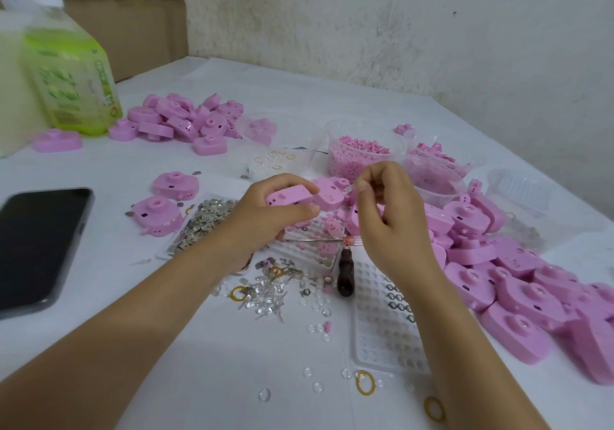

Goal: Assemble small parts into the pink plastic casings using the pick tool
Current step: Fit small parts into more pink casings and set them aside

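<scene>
Though blurry — casing (289, 196) prob. in L hand (264, 225)

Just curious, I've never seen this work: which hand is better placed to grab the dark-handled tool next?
Probably the right hand: the dark-handled tool lies just beside its wrist, while the left hand grips a pink casing. Its fingers pinch a small part, though.

White wall (398, 24) far and right: plaster stained, scuffed, yellowed in patches. Cardboard boxes (126, 14) stacked far left, beside the wall. Table (199, 346) under white cover, running to the wall. Light soft, even.
</scene>
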